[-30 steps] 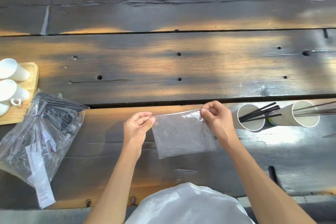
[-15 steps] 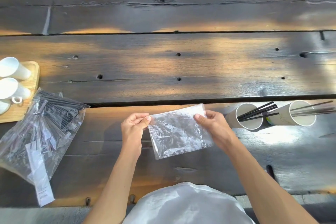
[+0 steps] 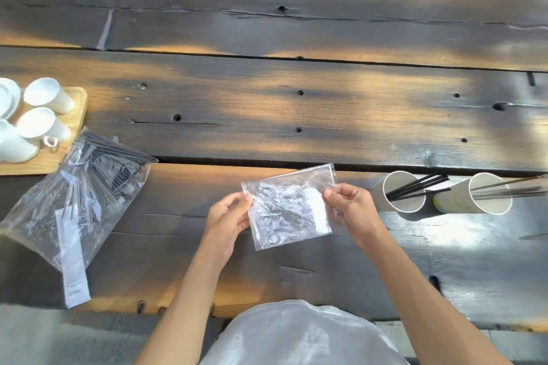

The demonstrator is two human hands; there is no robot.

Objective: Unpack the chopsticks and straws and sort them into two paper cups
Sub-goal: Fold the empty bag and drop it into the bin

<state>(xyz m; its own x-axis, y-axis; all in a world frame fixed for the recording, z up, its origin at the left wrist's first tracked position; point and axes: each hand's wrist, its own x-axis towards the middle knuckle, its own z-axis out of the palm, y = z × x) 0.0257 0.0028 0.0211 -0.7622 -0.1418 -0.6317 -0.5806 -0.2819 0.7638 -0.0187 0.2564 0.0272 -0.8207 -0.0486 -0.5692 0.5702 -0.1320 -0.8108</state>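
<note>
Where hands pinch: one bag [image 3: 289, 210], two cups [image 3: 398, 192].

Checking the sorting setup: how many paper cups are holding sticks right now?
2. Both stand at the right: the left cup holds black sticks, and the right cup, beside it, holds thinner grey ones.

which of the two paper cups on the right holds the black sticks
The paper cup nearer the right hand, the left one of the pair. Black sticks poke out of it; the other cup holds thinner grey ones.
</note>
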